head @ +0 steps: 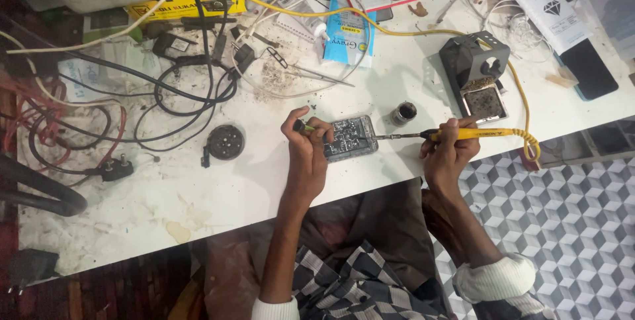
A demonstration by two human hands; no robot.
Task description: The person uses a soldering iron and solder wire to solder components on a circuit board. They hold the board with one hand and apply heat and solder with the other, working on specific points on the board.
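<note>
The left hand (305, 136) is grasping a half-hidden, perhaps green tool over the circuit board (350, 138); the right hand (450, 148) is gripping the soldering iron (456, 134).

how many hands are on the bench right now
2: the left hand steadies the grey circuit board; the right hand holds the yellow soldering iron at the board's right edge.

soldering iron (473, 133): yellow handle | circuit board (350, 138): grey | table (264, 181): white, stained | floor (582, 227): grey-white cube pattern

bright overhead light | table (198, 187) glare | dim, soft edges
</note>
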